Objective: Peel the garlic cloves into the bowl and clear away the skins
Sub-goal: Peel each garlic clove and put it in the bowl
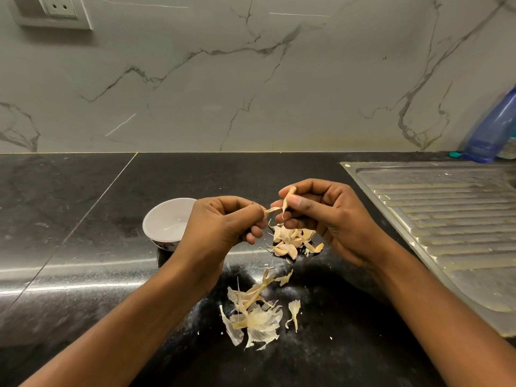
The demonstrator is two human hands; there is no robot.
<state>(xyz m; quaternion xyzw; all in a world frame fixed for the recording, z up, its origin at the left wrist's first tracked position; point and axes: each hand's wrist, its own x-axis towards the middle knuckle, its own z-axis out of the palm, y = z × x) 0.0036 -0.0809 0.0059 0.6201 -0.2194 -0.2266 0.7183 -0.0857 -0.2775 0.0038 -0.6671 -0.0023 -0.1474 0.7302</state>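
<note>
Above the middle of the glossy black stone tabletop (83, 219), the right hand (326, 216) holds a slim pale garlic clove (287, 201). Thumb and curled fingers pinch its sides, and one end points up. The left hand (223, 222), fingers curled in tight, nips a thin papery strip of skin (273, 210) that runs across to the clove.

The clove looks light, small and firm, and it will likely turn slick once bare. A side pinch low on its body seems the safest hold. The skin appears dry, brittle and almost weightless. It is probably best taken at a loose edge and drawn along the clove, since it may tear short.

Just beneath the hands lies a small heap of unpeeled cloves (290, 243). A scatter of pale shed skins (257, 317) lies toward the tabletop's near edge, light enough to drift if swept roughly. The little white ceramic bowl (156, 216) sits left of the left hand, which partly hides it. The part of its inside that shows holds no clove.
</note>
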